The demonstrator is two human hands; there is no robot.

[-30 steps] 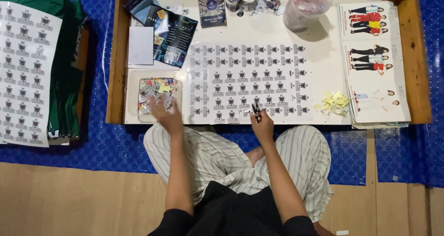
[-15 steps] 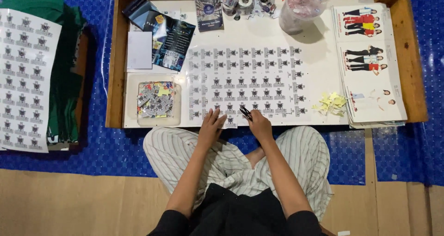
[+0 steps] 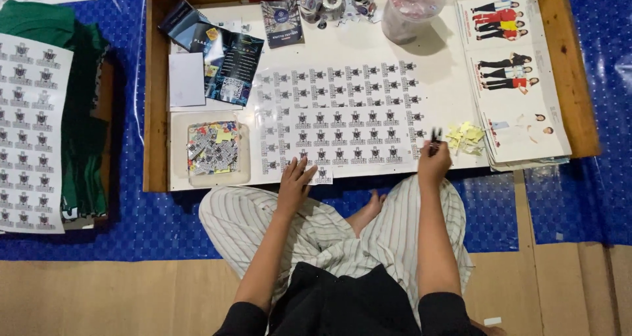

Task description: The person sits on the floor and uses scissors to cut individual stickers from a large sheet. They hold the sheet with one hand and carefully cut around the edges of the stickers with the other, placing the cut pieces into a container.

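A large sheet of small black-and-white stickers [image 3: 342, 119] lies on the low wooden table [image 3: 157, 112]. My left hand [image 3: 295, 181] rests flat on the sheet's near edge, fingers spread, beside a cut-out piece [image 3: 322, 176]. My right hand [image 3: 433, 165] is at the sheet's right edge, closed around a small dark tool [image 3: 435, 138] that sticks up from it. Just right of that hand lies a pile of yellow paper scraps [image 3: 466, 137]. A clear tray of cut stickers [image 3: 212, 148] sits left of my left hand.
Dark booklets [image 3: 227, 63], a white card [image 3: 187, 79], tape rolls [image 3: 329, 0] and a clear plastic jar [image 3: 408, 10] stand at the table's far side. Printed sheets with figures [image 3: 517, 79] lie at right. More sticker sheets [image 3: 29, 132] and green cloth [image 3: 82, 112] lie on the blue mat at left.
My right hand has moved right along the table edge with the tool, toward the yellow scraps. My left hand left the tray and came to the sheet's near edge.
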